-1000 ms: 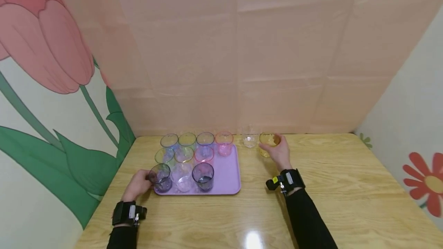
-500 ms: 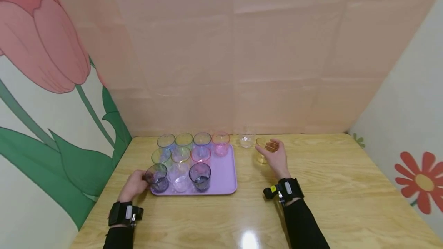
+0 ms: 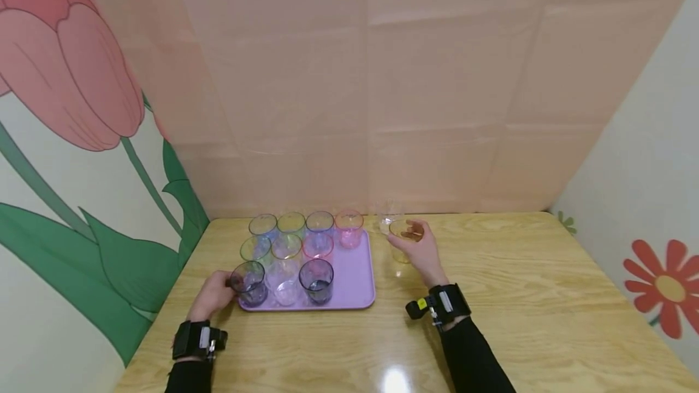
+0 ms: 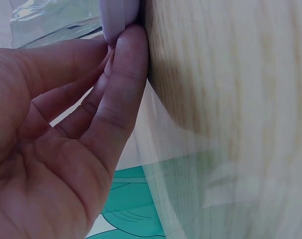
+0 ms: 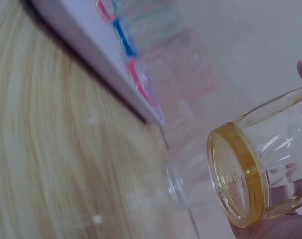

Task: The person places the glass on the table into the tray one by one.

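Observation:
My left hand (image 3: 212,297) pinches the rim of a purple tray (image 3: 352,284) at its front left corner, thumb and fingertips meeting on the tray edge (image 4: 118,20) in the left wrist view. Next to those fingers stands a dark grey glass (image 3: 250,287). My right hand (image 3: 425,255) grips an amber drinking glass (image 3: 400,255) to the right of the tray. In the right wrist view the amber glass (image 5: 248,172) is lifted off the table, its thick base showing. A clear glass (image 3: 386,223) stands on the table just behind it.
Several tinted glasses stand upright in rows on the tray, with a pink glass (image 3: 349,234) at the back right and another dark glass (image 3: 317,287) in front. Bare tray surface shows at the right front. A pinkish sheet (image 3: 371,108) hangs behind the wooden table (image 3: 519,296).
My right hand has carried the amber glass leftward and a little toward me, closer to the tray. My left hand stays at the tray corner. The view has shifted slightly.

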Demonstrator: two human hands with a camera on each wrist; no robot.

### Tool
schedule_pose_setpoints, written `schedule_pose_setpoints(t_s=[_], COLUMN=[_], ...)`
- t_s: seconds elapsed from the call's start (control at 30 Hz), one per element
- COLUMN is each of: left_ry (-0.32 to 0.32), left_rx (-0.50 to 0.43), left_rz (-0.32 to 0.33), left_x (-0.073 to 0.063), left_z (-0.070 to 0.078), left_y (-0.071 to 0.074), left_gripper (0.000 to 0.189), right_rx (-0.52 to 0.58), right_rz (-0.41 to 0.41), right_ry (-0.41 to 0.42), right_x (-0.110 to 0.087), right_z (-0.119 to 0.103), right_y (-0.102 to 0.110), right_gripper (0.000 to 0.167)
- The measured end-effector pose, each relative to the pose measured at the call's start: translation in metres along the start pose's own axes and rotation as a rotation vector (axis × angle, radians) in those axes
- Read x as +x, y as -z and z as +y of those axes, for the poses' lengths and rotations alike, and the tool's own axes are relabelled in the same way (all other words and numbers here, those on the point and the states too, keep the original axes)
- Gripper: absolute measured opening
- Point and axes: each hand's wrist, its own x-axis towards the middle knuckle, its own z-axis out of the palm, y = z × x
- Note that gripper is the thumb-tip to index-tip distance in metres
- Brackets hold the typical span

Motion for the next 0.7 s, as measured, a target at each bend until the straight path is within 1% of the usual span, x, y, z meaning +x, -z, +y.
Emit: schedule_pose_setpoints(t_s=[0.23, 0.37, 0.53, 0.63, 0.7], left_ry=[0.01, 0.018, 0.011, 0.015, 0.029], left_rx=[0.001, 0.027, 0.045, 0.03, 0.015], left_rz=[-0.003, -0.006, -0.002, 0.001, -0.001], left_x=[0.0, -0.001, -0.001, -0.001, -0.001], left_z=[0.001, 0.002, 0.002, 0.002, 0.002], left_y=[0.001, 0.001, 0.0, 0.0, 0.0], left_gripper=[0.024, 0.019, 0.016, 0.017, 0.018], right_rx=[-0.01, -0.002, 0.003, -0.006, -0.003], right_rz=[-0.068, -0.1, -0.117, -0.138, -0.164], right_ry=[0.027, 0.042, 0.067, 0.081, 0.096], right_x=[-0.007, -0.013, -0.018, -0.021, -0.023], right_z=[-0.01, -0.008, -0.005, -0.006, -0.005], right_y=[-0.026, -0.04, -0.055, -0.063, -0.068], right_gripper=[0.081, 0.077, 0.076, 0.077, 0.077])
